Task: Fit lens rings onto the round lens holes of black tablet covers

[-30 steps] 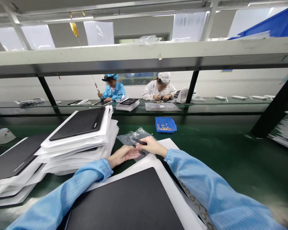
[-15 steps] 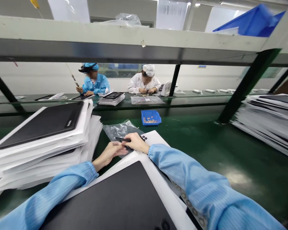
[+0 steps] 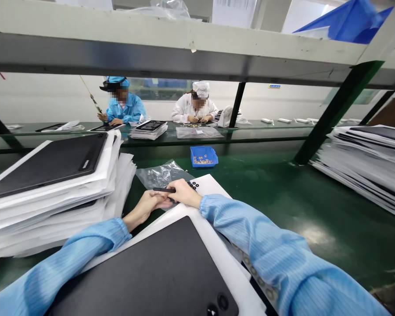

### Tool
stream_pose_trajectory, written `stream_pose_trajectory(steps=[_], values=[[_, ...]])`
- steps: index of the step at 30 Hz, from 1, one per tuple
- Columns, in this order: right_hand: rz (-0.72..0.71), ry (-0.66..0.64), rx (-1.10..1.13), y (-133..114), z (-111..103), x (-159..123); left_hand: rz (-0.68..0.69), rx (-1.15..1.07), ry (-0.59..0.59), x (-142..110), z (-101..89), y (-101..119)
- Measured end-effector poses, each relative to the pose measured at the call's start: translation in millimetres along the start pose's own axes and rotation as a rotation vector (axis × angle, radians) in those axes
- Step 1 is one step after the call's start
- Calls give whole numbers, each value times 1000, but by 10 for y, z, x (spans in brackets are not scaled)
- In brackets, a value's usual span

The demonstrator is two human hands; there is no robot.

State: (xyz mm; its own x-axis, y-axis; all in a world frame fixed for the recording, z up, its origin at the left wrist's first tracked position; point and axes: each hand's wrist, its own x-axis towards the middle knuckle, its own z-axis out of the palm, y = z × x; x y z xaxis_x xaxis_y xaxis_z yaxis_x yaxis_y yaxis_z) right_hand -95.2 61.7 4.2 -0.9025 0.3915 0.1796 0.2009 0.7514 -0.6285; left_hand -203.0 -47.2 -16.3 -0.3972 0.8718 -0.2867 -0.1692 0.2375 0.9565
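Observation:
My right hand [image 3: 186,193] is closed around a slim black pen-shaped tool [image 3: 163,190], which points left. Close against it, my left hand [image 3: 149,205] has its fingers drawn together; what they pinch, if anything, is too small to make out. Beside my right hand, several small black rings [image 3: 193,184] lie on a white sheet [image 3: 213,184]. A clear plastic bag [image 3: 161,172] lies just beyond both hands. Nearest me is a black tablet-like panel [image 3: 145,272] on white foam sheets, with two round camera openings [image 3: 222,301] at its lower right corner.
At left stands a stack of foam sheets [image 3: 85,193] topped by a dark tablet back [image 3: 49,164]. A blue tray [image 3: 204,156] holds small gold-coloured parts. Another stack [image 3: 358,171] stands at right by a green post [image 3: 335,114]. A shelf [image 3: 171,48] spans overhead; two people work opposite.
The view has tilted down slightly, so the scene sits higher and more of the panel's camera openings shows. My hands stay together, the black tool now lying more level.

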Motion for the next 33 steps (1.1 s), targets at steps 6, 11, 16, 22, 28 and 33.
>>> stream_pose_trajectory(steps=[6,11,16,22,28,33], values=[[38,-23,139,31,1,1,-3,-12,13,22,-7,-27],[111,14,262,131,22,47,-7,0,14,30,-15,-30],[207,-26,392,107,-67,83,-15,32,-30,32,-27,-15],[263,-118,483,-140,-416,-68,-61,218,-56,-42,-79,166],[326,-248,510,-385,-750,-929,-111,626,9,-468,-181,583],[390,-387,439,-604,-698,-1734,185,826,-161,-1001,157,711]])
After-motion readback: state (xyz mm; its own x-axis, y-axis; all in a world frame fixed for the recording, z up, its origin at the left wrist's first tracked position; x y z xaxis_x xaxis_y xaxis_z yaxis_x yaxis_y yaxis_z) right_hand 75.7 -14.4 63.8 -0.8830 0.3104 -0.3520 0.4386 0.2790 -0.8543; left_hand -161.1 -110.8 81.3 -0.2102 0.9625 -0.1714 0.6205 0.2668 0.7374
